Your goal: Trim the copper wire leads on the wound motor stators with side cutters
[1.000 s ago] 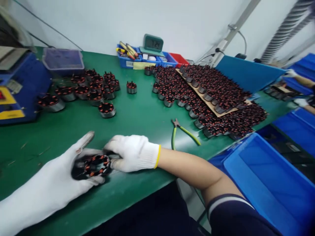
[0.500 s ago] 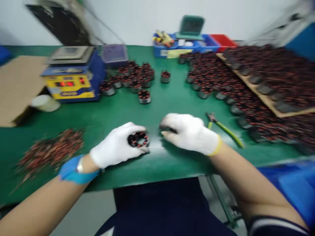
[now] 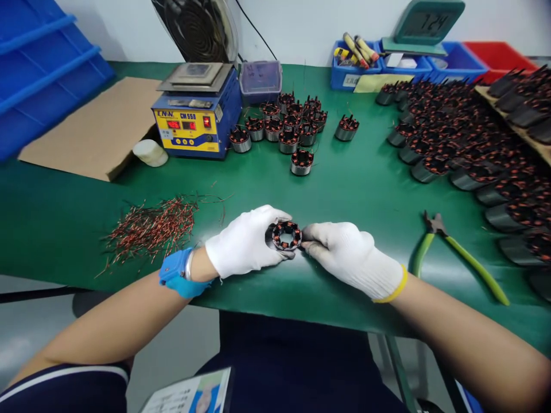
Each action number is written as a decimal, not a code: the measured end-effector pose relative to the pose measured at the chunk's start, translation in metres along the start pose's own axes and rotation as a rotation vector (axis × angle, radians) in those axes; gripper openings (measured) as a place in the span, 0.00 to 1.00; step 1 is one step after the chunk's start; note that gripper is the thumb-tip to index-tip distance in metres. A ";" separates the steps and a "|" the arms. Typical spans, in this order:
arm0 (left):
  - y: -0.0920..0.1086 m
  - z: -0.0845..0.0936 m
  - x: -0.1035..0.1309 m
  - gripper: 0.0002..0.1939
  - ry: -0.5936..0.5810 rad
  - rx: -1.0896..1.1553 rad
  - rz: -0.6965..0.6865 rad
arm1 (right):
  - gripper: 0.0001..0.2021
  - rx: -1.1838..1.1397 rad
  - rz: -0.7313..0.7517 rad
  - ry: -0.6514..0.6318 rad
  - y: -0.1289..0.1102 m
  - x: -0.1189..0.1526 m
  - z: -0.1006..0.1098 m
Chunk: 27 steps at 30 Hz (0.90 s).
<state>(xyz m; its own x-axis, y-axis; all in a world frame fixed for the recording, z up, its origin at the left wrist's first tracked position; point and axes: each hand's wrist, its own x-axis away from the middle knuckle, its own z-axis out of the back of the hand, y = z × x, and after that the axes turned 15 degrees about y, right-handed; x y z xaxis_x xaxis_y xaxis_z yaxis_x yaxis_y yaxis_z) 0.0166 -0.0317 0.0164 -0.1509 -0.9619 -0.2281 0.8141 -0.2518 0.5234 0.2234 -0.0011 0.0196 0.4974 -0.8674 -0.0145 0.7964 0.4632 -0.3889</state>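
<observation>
The green tabletop [image 3: 353, 189] stretches out before me, with a big spread of wound stators [image 3: 465, 132] on my right and a blue soldering station [image 3: 193, 117] at the back left. A heap of copper wire clippings [image 3: 150, 226] lies to my left, green-handled cutters [image 3: 451, 255] to my right. My left hand [image 3: 243, 244] cups one stator [image 3: 286, 236] just above the tabletop, fingers closed around it. My right hand [image 3: 350, 258] pinches at its edge.

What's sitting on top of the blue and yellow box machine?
On the blue and yellow box machine sits a flat grey metal plate. A round black wire-grille fan stands behind; its base is hidden.
</observation>
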 end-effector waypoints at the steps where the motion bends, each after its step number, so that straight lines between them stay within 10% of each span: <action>1: 0.001 -0.001 0.001 0.31 0.025 0.017 -0.016 | 0.12 -0.008 0.012 -0.009 0.001 -0.001 0.001; 16: 0.012 -0.003 0.003 0.14 -0.042 0.041 -0.201 | 0.13 0.361 0.239 0.121 0.004 0.001 0.032; 27: 0.013 -0.022 0.001 0.09 0.060 0.021 -0.184 | 0.13 -0.187 -0.006 0.006 0.013 -0.019 0.016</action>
<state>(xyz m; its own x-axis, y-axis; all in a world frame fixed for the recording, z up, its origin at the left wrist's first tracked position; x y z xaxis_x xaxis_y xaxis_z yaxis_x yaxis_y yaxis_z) 0.0392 -0.0337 0.0054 -0.2619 -0.8912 -0.3702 0.7640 -0.4259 0.4847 0.2299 0.0246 0.0299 0.4903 -0.8714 -0.0166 0.7215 0.4165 -0.5531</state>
